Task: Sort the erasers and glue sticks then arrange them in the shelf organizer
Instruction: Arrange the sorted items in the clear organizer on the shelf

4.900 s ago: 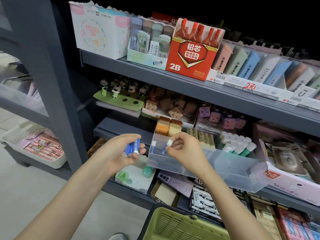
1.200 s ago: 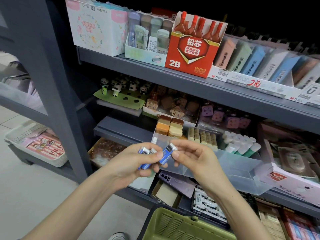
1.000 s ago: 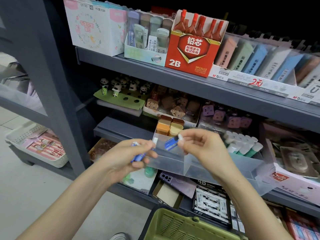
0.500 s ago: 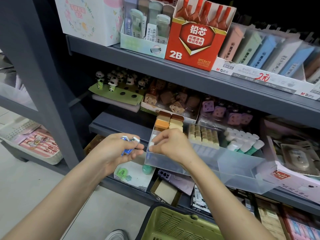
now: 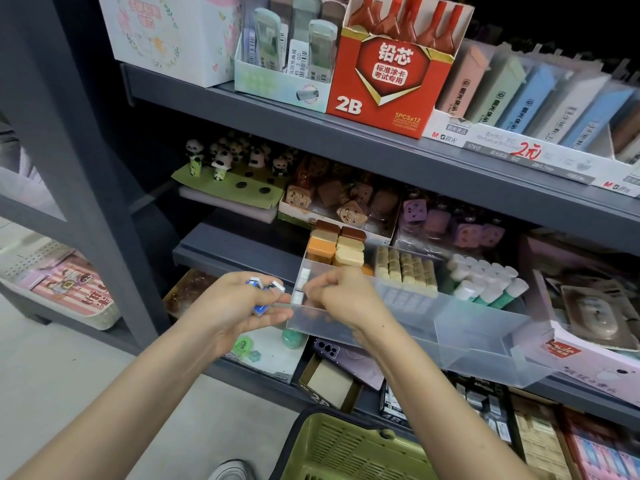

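A clear plastic organizer (image 5: 485, 327) juts out from the middle shelf. My left hand (image 5: 239, 306) grips a few blue-and-white erasers (image 5: 258, 292) just left of it. My right hand (image 5: 346, 292) reaches into the organizer's left compartment with curled fingers, beside white erasers (image 5: 302, 285) standing at its left wall; what the fingers hold is hidden. Brown, orange and cream erasers (image 5: 336, 245) fill the back of that compartment. Beige erasers (image 5: 405, 271) and green glue sticks with white caps (image 5: 485, 282) sit in the compartments to the right.
A green basket (image 5: 349, 452) stands below my arms. The upper shelf carries a red 2B lead box (image 5: 388, 74) and pastel boxes. Panda figures (image 5: 225, 157) and toast-shaped erasers (image 5: 339, 199) sit behind the organizer. A pink box (image 5: 581, 355) lies at the right.
My right hand took one blue-and-white eraser from my left hand, carried it up and lowered it into the organizer's left compartment. The view has tilted down and closer.
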Motion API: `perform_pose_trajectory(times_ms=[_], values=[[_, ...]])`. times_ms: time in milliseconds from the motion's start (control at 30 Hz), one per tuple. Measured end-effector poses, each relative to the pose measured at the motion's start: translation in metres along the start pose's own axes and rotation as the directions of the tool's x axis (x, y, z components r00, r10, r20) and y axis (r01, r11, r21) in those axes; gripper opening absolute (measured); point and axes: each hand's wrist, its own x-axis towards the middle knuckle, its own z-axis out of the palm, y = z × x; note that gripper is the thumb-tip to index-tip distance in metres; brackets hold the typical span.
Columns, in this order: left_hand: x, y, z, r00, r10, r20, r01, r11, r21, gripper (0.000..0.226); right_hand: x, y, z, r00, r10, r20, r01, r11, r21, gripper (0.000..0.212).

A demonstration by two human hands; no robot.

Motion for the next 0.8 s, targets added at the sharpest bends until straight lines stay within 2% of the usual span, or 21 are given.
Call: perform_pose_trajectory(times_ms=[233,433,533,667,800], values=[[-0.002,0.002,-0.002,0.998,0.052,-0.044,-0.049,0.997,0.06,0.015,0.001,0.001,-0.001,1.0,-0.017,0.006,0.017,1.0,-0.011,0.025],[-0.007,0.01,-0.006,0.995,0.095,-0.014,-0.096,0.993,-0.064,0.018,-0.003,0.002,-0.005,0.996,-0.067,-0.061,0.066,0.998,-0.009,0.022],[-0.012,0.014,-0.008,0.991,0.13,0.037,-0.127,0.989,-0.07,0.012,-0.01,-0.002,-0.009,0.974,-0.2,-0.106,0.202,0.979,0.016,0.008],[-0.018,0.017,-0.011,0.984,0.151,0.092,-0.144,0.986,-0.083,0.008,-0.025,-0.014,-0.013,0.918,-0.396,-0.003,0.396,0.917,0.047,0.024],[-0.02,0.018,-0.01,0.978,0.161,0.133,-0.149,0.984,-0.097,0.009,-0.036,-0.02,-0.015,0.886,-0.463,0.018,0.461,0.885,0.067,0.026]])
